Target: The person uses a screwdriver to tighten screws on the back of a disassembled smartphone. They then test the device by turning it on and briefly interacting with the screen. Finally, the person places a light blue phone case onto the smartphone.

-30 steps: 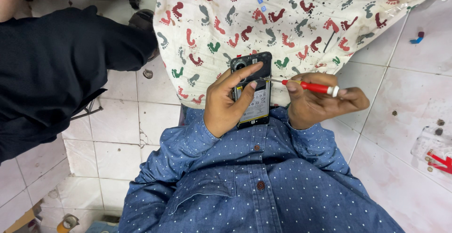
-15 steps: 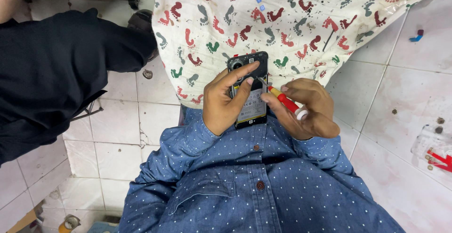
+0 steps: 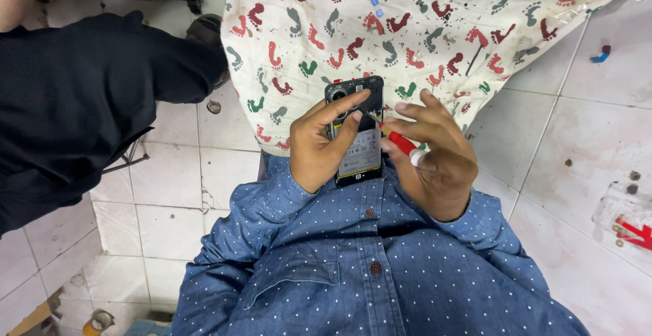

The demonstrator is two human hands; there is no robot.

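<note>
My left hand (image 3: 319, 147) holds an opened black smartphone (image 3: 356, 132) with its back cover off, battery and camera modules showing. The index finger lies across the top of the phone near the cameras. My right hand (image 3: 435, 156) grips a small red-handled screwdriver (image 3: 402, 144), its tip touching the phone's upper right part. Both hands are in front of my chest, over a blue dotted shirt (image 3: 367, 268).
A white cloth (image 3: 421, 30) printed with coloured footprints covers the surface ahead, with small blue parts on it. Another person in black clothing (image 3: 75, 105) sits at the left. White floor tiles lie all around; a clear bag with red tools (image 3: 628, 220) lies at the right.
My right hand turned the screwdriver from lying sideways to pointing its tip into the phone's upper part. The left index finger has stretched across the camera area.
</note>
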